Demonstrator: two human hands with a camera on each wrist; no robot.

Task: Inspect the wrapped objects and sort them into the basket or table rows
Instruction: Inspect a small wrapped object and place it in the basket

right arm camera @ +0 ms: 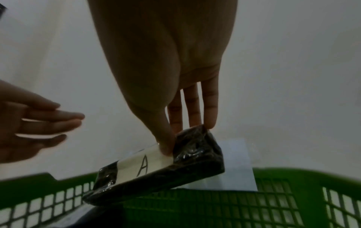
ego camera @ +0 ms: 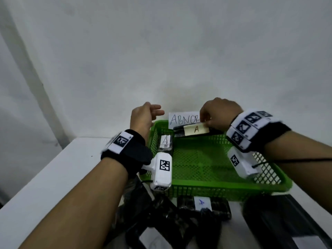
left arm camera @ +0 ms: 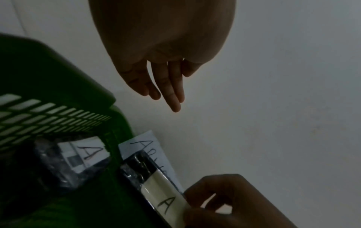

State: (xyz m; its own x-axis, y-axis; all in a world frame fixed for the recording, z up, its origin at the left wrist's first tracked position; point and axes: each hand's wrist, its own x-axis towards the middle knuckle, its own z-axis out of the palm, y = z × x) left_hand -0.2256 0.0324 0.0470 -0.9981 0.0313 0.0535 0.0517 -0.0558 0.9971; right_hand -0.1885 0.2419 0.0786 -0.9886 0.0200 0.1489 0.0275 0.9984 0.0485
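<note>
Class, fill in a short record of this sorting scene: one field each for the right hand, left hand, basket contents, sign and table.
right hand: pinches black wrapped object labelled A, above basket's far rim
left hand: open, holding nothing
green basket: one wrapped packet labelled A, far left corner
paper sign: reads "ABNOR", rest hidden
table: more black-wrapped items in front of the basket

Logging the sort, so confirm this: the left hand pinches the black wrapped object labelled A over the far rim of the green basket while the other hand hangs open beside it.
Wrong on one point: the right hand pinches the wrapped object labelled A, as the right wrist view shows. It is over the far rim of the green basket, and the left hand hangs open beside it.
</note>
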